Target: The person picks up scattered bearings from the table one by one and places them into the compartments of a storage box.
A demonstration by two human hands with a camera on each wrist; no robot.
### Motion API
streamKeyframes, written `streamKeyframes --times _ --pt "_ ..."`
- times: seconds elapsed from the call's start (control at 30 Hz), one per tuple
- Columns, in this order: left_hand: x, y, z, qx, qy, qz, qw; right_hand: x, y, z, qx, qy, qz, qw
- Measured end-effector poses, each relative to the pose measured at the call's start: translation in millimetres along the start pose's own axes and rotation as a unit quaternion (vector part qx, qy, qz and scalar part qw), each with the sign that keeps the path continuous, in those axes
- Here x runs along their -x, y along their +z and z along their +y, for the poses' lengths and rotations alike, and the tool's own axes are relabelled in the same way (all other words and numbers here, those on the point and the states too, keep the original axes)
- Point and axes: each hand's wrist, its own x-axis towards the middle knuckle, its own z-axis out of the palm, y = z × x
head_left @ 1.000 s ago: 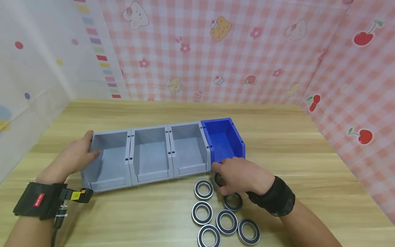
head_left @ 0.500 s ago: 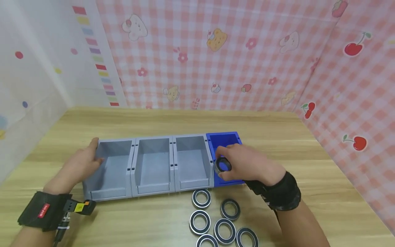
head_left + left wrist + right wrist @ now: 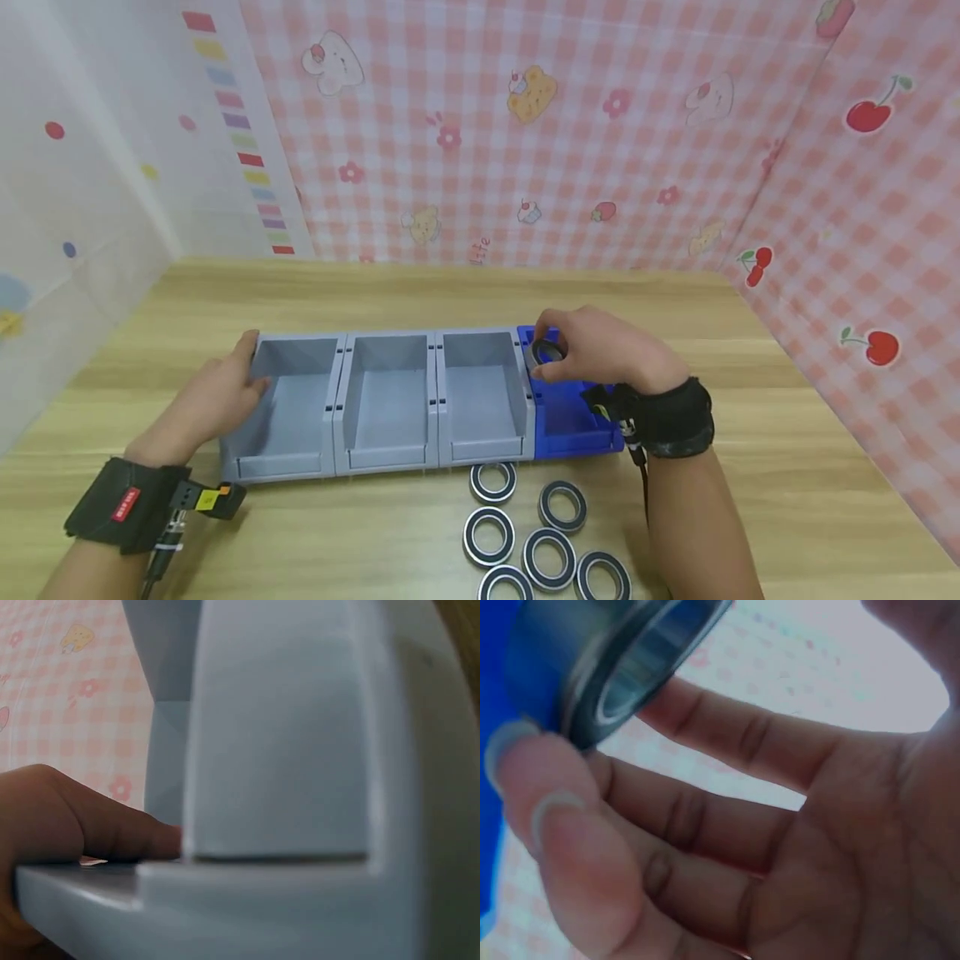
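Observation:
My right hand pinches a ball bearing over the back part of the blue bin. The ring stands tilted between the thumb and fingers, apart from the bin floor as far as the head view shows. My left hand grips the side wall of the leftmost grey bin, its thumb over the inside; the left wrist view shows that wall close up with a finger against it. More bearings lie flat on the table in front of the bins.
A middle grey bin and another grey bin stand joined in a row with the blue one on the wooden table. A pink checked cloth wall rises behind. Cables hang from both wrist cameras.
My right hand has picked up a bearing from the table in front of the blue bin and carried it up and back over that bin. My left hand keeps hold of the grey bin.

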Motion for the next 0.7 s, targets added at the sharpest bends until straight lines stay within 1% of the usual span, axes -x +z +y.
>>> streamKeyframes --times 0.1,0.2,0.3,0.47,0.57,0.7 --pt "-2.1 0.1 2.6 0.002 -0.002 -0.001 1.0 -4.1 2 12 0.0 0.022 -0.009 0.9997" --pt "-4.3 3.7 4.3 0.002 -0.005 0.003 1.0 -7.0 6 23 0.005 0.043 -0.015 0.999" --pt "-6.1 6.5 7.6 0.006 -0.008 0.018 0.9998 -10.8 8 29 0.013 0.051 -0.022 0.9983" --pt "-8.2 12.3 15.4 0.025 -0.013 0.045 0.9986 -13.5 11 37 0.024 0.06 -0.026 0.9976" --pt "-7.5 15.3 18.0 0.039 -0.008 0.077 0.9963 -12.8 12 41 0.027 0.071 -0.028 0.9967" --pt "-5.4 21.0 19.7 0.063 -0.001 0.14 0.9882 -11.6 11 43 0.029 0.086 -0.029 0.9954"
